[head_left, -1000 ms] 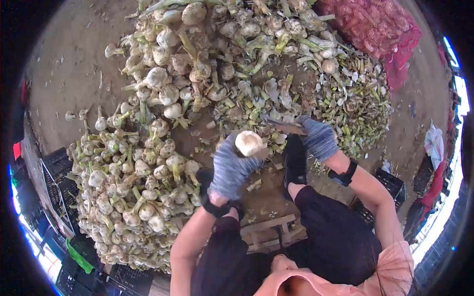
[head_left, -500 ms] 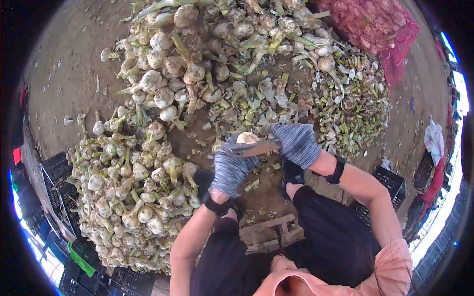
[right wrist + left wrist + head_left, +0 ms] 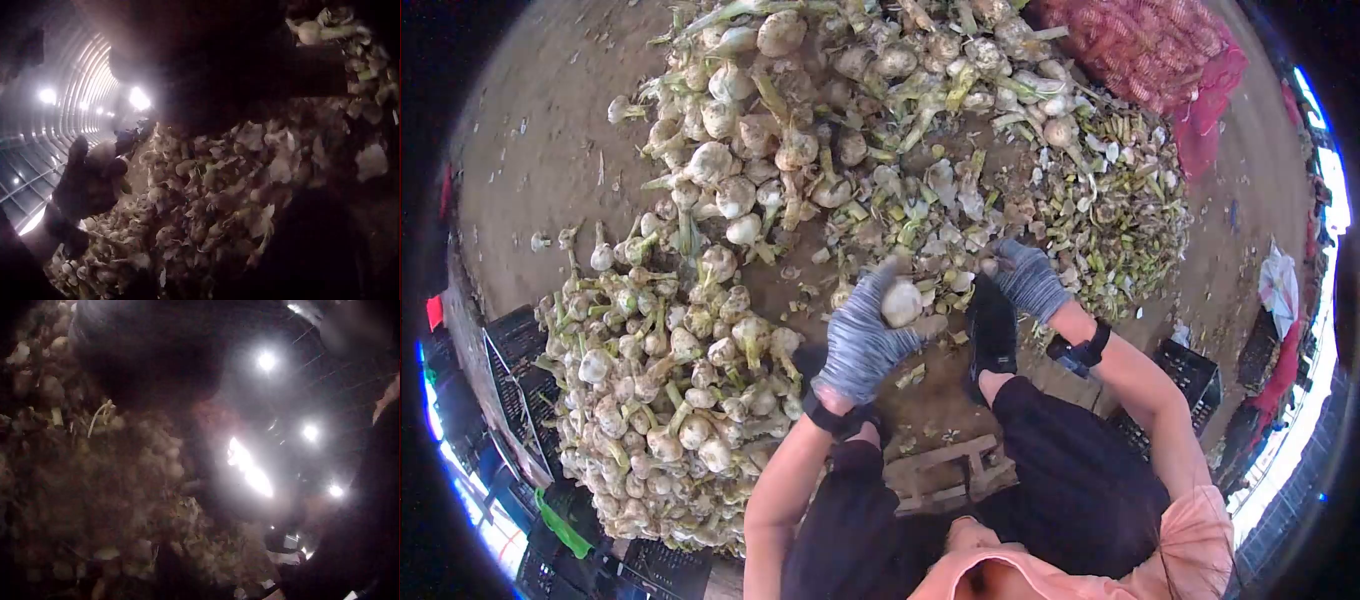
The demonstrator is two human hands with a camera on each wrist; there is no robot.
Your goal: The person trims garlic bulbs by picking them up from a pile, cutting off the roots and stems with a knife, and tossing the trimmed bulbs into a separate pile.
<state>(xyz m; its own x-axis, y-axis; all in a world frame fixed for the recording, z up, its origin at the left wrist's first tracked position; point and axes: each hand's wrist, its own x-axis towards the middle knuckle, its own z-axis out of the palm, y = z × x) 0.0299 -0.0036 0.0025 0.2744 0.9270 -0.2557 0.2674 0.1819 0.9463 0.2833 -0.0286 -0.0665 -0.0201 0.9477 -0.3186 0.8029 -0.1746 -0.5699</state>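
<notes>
The gloved left hand (image 3: pixel 863 338) grips a pale garlic bulb (image 3: pixel 902 303), its cut face up, between thumb and fingers. To its right, apart from the bulb, the gloved right hand (image 3: pixel 1030 280) is curled; the knife is hard to make out in the head view. In the right wrist view a dark, straight-edged shape (image 3: pixel 319 72), apparently the knife blade, reaches out from that hand, and the left hand (image 3: pixel 84 187) shows at the left with the bulb (image 3: pixel 103 151). The left wrist view is dark, with little detail.
Whole garlic with stems lies in a heap (image 3: pixel 670 400) at the left and another (image 3: pixel 740 150) beyond the hands. Trimmed stems and skins (image 3: pixel 1110 210) spread at the right, below a red net sack (image 3: pixel 1150 50). Black crates (image 3: pixel 1185 375) stand beside the legs.
The right hand with the knife crossed over the bulb half a second ago and has since moved right, away from it. The left hand has turned slightly, exposing the bulb.
</notes>
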